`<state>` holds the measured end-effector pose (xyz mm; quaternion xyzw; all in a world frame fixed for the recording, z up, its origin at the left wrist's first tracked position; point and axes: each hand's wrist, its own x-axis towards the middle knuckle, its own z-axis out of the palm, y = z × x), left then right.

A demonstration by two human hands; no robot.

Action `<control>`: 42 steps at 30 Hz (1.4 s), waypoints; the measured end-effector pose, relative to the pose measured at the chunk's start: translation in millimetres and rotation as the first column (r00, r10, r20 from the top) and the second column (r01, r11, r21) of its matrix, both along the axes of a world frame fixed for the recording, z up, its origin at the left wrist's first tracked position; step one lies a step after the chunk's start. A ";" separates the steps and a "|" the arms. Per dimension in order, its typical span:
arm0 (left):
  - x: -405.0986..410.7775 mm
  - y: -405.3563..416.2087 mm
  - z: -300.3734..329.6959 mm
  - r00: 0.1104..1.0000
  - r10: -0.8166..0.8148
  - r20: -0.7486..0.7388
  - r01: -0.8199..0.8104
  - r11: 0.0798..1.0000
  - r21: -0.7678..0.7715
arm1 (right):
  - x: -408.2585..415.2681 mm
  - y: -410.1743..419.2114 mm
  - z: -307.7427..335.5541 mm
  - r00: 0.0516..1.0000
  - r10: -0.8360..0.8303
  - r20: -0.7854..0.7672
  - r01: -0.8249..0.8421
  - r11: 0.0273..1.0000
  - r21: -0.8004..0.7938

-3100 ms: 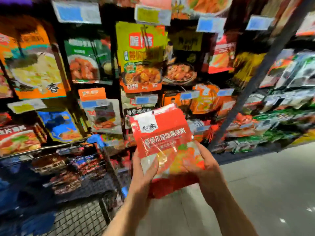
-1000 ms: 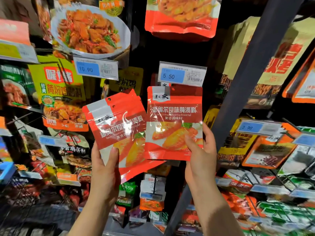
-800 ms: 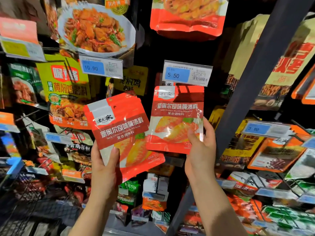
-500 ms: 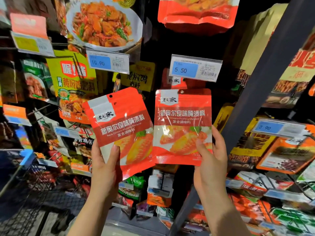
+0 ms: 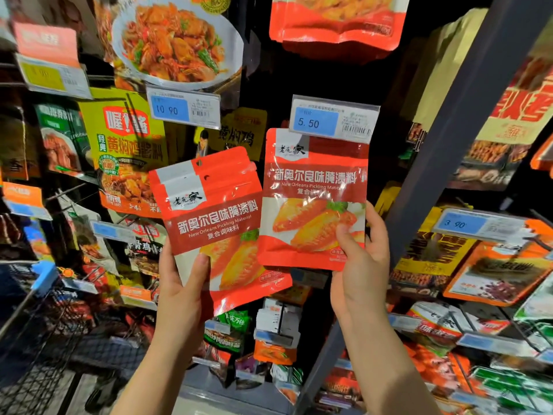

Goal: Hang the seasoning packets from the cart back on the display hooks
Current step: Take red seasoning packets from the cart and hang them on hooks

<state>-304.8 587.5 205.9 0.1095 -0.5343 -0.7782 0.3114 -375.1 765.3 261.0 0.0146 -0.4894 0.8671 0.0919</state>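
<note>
Up at the display, both hands are full of red seasoning packets. The left hand (image 5: 179,298) grips a fanned stack of packets (image 5: 215,223) by its lower left corner, thumb laid across the front and the other fingers hidden behind; the stack tilts so its top leans away from the thumb toward the left, and the staggered upper edges show at least three packets, their punched holes visible near the top. The right hand (image 5: 359,271) holds a single packet (image 5: 314,199) at its lower right corner, thumb on the front over the printed chicken wing and fingers curled round the right edge. This packet stands nearly upright, its left edge just beside the stack's right edge, overlapping it slightly low down. Directly above the right hand's grip, the packet's top edge slips behind a price tag reading 5.50 (image 5: 333,119); whether its hole sits on a hook cannot be told, since the tag covers that spot. Above the left hand's stack and a little to its left hangs another price tag marked 10.90 (image 5: 184,109). Right of the right hand a dark shelf upright (image 5: 449,145) slants upward. Below and left of the left hand, the wire mesh of the cart (image 5: 39,339) shows.
</note>
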 end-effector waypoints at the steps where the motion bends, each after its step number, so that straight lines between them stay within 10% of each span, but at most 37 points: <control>1: 0.5 -0.3 -0.1 1.000 0.007 -0.001 -0.007 1.000 -0.002 | -0.2 0.5 0.7 1.000 0.010 0.007 -0.010 1.000 -0.005; 15: -0.7 -3.6 -1.9 0.999 0.049 0.005 -0.049 0.998 -0.039 | -8.7 -4.1 -1.7 1.000 0.001 0.017 -0.001 1.000 0.021; 31: 2.4 -10.7 -22.5 0.997 0.035 0.063 -0.045 0.984 0.173 | -58.3 -16.2 -21.4 0.966 -0.162 -0.201 0.256 0.685 0.682; 37: -16.9 23.6 -11.3 0.997 -0.040 0.063 0.042 0.999 -0.029 | -4.0 -8.5 -31.7 0.930 0.359 -0.082 -0.222 0.725 0.653; 42: -24.5 40.8 -8.0 0.990 -0.127 0.067 0.132 0.988 -0.084 | 0.1 9.4 -46.0 0.969 0.242 -0.040 -0.165 0.765 0.622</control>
